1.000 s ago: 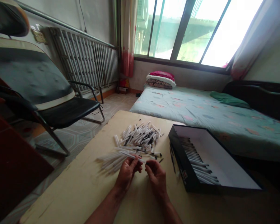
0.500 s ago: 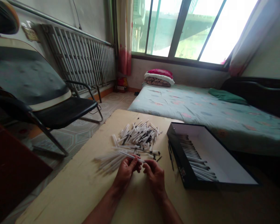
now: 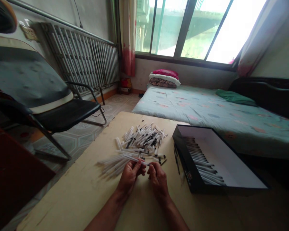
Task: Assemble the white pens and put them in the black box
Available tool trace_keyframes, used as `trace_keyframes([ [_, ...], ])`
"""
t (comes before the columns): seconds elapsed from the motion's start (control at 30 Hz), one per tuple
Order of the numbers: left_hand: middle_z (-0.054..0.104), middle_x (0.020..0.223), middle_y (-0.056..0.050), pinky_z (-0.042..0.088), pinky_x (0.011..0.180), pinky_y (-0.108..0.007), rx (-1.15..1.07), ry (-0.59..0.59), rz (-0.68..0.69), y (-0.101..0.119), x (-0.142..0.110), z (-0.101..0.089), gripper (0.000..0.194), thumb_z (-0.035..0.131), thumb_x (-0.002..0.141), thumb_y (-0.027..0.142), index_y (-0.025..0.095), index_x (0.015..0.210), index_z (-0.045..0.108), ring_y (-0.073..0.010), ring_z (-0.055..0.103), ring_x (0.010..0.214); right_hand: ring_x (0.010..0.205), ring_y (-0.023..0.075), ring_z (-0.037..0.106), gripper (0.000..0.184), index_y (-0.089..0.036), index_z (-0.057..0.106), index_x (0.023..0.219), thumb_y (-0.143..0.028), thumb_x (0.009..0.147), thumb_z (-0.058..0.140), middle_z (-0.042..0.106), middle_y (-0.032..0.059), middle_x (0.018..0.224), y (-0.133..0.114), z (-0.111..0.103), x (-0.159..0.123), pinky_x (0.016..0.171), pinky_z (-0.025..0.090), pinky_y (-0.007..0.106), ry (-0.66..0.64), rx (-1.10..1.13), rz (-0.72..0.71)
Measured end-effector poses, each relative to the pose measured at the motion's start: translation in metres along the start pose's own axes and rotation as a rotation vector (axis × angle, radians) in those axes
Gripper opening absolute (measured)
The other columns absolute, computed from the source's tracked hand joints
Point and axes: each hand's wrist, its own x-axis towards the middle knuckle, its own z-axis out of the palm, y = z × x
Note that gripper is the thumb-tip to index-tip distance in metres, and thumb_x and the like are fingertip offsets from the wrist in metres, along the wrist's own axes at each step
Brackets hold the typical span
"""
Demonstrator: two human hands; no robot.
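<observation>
Between my two hands lies a white pen (image 3: 132, 158), tilted, its left end over the pile. My left hand (image 3: 130, 175) is closed around its barrel. At the pen's right end, my right hand (image 3: 157, 176) pinches the tip with thumb and fingers; the small part there is mostly hidden. Just beyond my hands spreads a pile of white pen barrels and black caps (image 3: 144, 138), with longer white barrels (image 3: 113, 165) fanned out to the left. On the right stands an open black box (image 3: 192, 178) with a row of pens (image 3: 199, 160) along its left side.
All this rests on a pale wooden table (image 3: 86, 189). A few thin dark refills (image 3: 176, 159) lie beside the box's left wall. Past the table is a bed (image 3: 183, 102); a black folding chair (image 3: 62, 112) stands at left, near a radiator (image 3: 84, 54).
My right hand's fingers have drawn in slightly around the pen's right end. My left hand keeps its hold on the barrel. The view has shifted a little.
</observation>
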Motion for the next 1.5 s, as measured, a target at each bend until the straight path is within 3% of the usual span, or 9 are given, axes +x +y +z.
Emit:
trace_keyframes([
  [0.1, 0.065, 0.063, -0.002, 0.045, 0.052, -0.024, -0.004, 0.012, 0.002, 0.0019, -0.0011, 0.0013, 0.028, 0.070, 0.069, 0.035, 0.012, 0.082, 0.061, -0.0103, 0.055, 0.051, 0.054, 0.0103, 0.053, 0.019, -0.017, 0.054, 0.094, -0.032, 0.089, 0.042, 0.058, -0.0013, 0.065, -0.0052, -0.0019, -0.0002, 0.053, 0.041, 0.019, -0.004, 0.050, -0.011],
  [0.27, 0.064, 0.062, -0.002, 0.046, 0.051, -0.025, 0.025, 0.003, 0.006, 0.0009, -0.0011, 0.0020, 0.029, 0.071, 0.067, 0.035, 0.012, 0.080, 0.060, -0.0114, 0.056, 0.050, 0.055, 0.0104, 0.053, 0.018, -0.019, 0.055, 0.080, -0.031, 0.088, 0.045, 0.058, -0.0009, 0.066, -0.0076, -0.0037, -0.0013, 0.054, 0.042, 0.019, 0.015, 0.031, -0.036],
  [0.6, 0.062, 0.059, 0.000, 0.044, 0.047, -0.023, 0.035, 0.010, 0.002, -0.0006, 0.0005, -0.0002, 0.028, 0.069, 0.069, 0.037, 0.012, 0.078, 0.059, -0.0103, 0.055, 0.048, 0.058, 0.0122, 0.060, 0.013, -0.018, 0.058, 0.086, -0.029, 0.085, 0.051, 0.064, 0.0013, 0.070, -0.0083, -0.0010, -0.0051, 0.057, 0.046, 0.020, 0.042, 0.085, -0.041],
  [0.7, 0.063, 0.060, -0.002, 0.045, 0.048, -0.024, 0.025, 0.020, 0.002, -0.0005, 0.0005, 0.0001, 0.030, 0.069, 0.068, 0.038, 0.011, 0.080, 0.060, -0.0107, 0.055, 0.049, 0.056, 0.0118, 0.058, 0.018, -0.017, 0.058, 0.090, -0.032, 0.086, 0.050, 0.063, 0.0012, 0.068, -0.0075, -0.0003, -0.0042, 0.053, 0.044, 0.020, 0.068, 0.072, -0.028],
  [0.9, 0.063, 0.060, -0.001, 0.045, 0.049, -0.025, 0.047, 0.011, 0.014, 0.0004, -0.0006, 0.0015, 0.029, 0.070, 0.068, 0.037, 0.012, 0.080, 0.059, -0.0116, 0.056, 0.049, 0.048, 0.0105, 0.051, 0.037, -0.019, 0.055, 0.066, -0.037, 0.092, 0.035, 0.055, -0.0014, 0.054, -0.0068, -0.0011, -0.0025, 0.050, 0.036, 0.019, 0.066, -0.075, -0.022],
  [1.2, 0.062, 0.060, -0.001, 0.045, 0.048, -0.024, 0.063, 0.010, 0.008, -0.0004, 0.0003, 0.0009, 0.031, 0.070, 0.067, 0.039, 0.013, 0.079, 0.059, -0.0111, 0.055, 0.048, 0.046, 0.0098, 0.051, 0.029, -0.018, 0.057, 0.071, -0.038, 0.088, 0.044, 0.059, -0.0007, 0.057, -0.0024, -0.0014, -0.0034, 0.048, 0.039, 0.018, 0.034, 0.040, -0.009],
  [1.4, 0.062, 0.059, -0.001, 0.045, 0.048, -0.024, 0.047, 0.024, 0.009, 0.0002, -0.0003, 0.0024, 0.030, 0.070, 0.066, 0.038, 0.013, 0.077, 0.059, -0.0110, 0.055, 0.048, 0.060, 0.0127, 0.060, 0.014, -0.018, 0.056, 0.084, -0.031, 0.084, 0.052, 0.064, 0.0016, 0.071, -0.0093, -0.0019, -0.0036, 0.058, 0.047, 0.021, 0.054, 0.102, -0.008],
  [1.5, 0.062, 0.059, -0.001, 0.045, 0.050, -0.025, 0.039, 0.021, 0.012, 0.0006, -0.0006, 0.0030, 0.030, 0.071, 0.066, 0.038, 0.012, 0.078, 0.060, -0.0114, 0.055, 0.048, 0.058, 0.0122, 0.059, 0.014, -0.018, 0.056, 0.085, -0.031, 0.085, 0.051, 0.063, 0.0010, 0.069, -0.0095, -0.0016, -0.0031, 0.056, 0.046, 0.021, 0.068, 0.099, -0.015],
])
